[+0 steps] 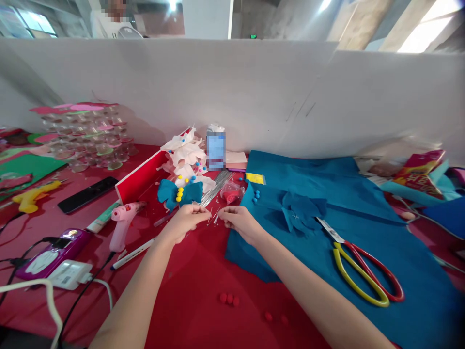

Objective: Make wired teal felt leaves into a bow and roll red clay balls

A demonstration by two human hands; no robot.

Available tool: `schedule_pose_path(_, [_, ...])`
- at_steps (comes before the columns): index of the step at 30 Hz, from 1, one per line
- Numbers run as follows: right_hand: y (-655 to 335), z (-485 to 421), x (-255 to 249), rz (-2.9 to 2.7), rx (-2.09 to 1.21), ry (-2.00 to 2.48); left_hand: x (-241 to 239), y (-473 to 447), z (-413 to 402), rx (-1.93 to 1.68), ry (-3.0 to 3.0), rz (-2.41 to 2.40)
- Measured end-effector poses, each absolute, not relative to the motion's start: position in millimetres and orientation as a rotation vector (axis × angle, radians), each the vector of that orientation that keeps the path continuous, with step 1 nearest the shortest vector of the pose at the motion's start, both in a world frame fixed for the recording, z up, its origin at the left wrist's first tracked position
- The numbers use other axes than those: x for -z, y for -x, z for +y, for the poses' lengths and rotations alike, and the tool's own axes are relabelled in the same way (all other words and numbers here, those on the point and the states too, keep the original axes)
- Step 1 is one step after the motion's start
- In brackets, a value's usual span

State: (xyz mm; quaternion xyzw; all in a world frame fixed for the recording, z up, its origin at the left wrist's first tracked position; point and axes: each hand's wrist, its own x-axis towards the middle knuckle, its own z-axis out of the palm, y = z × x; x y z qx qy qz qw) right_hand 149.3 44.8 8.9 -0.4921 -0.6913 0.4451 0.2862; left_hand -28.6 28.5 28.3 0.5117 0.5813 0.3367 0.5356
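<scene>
Over the red tabletop (189, 281), my left hand (189, 219) and my right hand (240, 220) face each other with a small gap between. Each is closed in a pinch at the fingertips, where thin, light slivers show; they are too small to name. Just beyond lies a bundle of thin silvery wires (214, 189). A blue felt butterfly shape (189, 194) with yellow balls (179, 194) down its middle is behind my left hand. Past my right hand sit a bag of red material (231, 193) and a blue felt sheet (348, 242).
Long scissors (363, 271) and cut felt petals (303, 211) lie on the sheet. Red balls (229, 299) are near the front. Leftward are a pink glue gun (123, 223), marker (134, 254), dark phone (90, 194) and purple power strip (58, 254). A lit phone (216, 150) stands behind.
</scene>
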Motion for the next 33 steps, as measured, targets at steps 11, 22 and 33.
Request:
schedule_pose_path(11, [-130,100,-41,-2.987,-0.461,0.839,-37,34,29,-0.886,-1.086,1.295])
schedule_pose_path(22, [-161,83,-52,-3.090,-0.237,0.746,-46,33,23,-0.962,-1.100,1.123])
schedule_pose_path(33, [-162,70,-54,-2.640,-0.683,0.860,-46,30,22,-1.184,-1.102,1.080])
